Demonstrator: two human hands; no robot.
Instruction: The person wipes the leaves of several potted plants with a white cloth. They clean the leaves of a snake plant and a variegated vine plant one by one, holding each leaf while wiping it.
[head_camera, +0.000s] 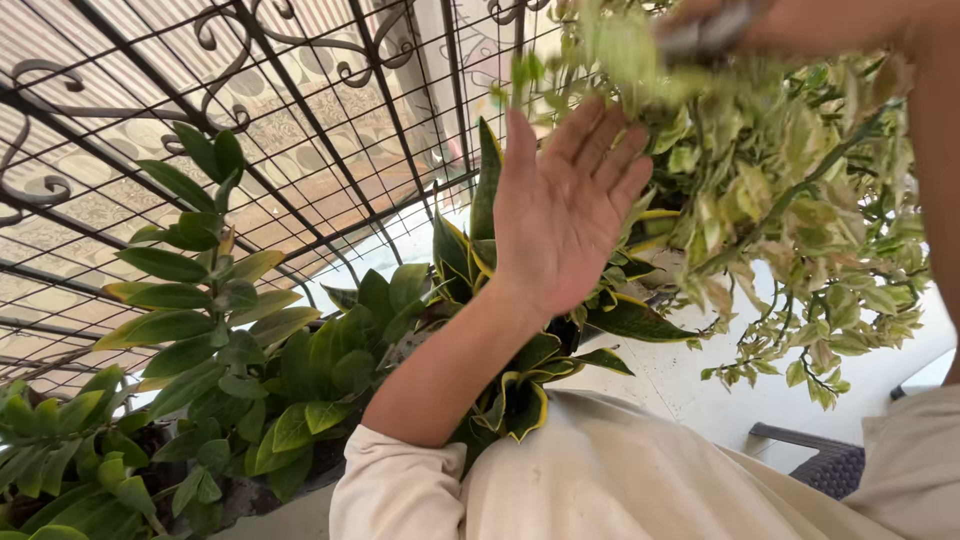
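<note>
Variegated foliage (800, 200) crowding right; iron grille (300, 150) behind; gap between.

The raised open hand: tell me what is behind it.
Behind the left hand, palm open, stand the yellow-edged leaves of a snake plant and the metal window grille. The leaf parts directly behind the palm are covered.

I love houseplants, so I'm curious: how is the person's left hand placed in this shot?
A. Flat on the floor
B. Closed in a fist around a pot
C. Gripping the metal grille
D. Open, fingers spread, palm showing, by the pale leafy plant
D: the left hand is open with its palm showing, raised beside the pale leafy plant, holding nothing.
</note>
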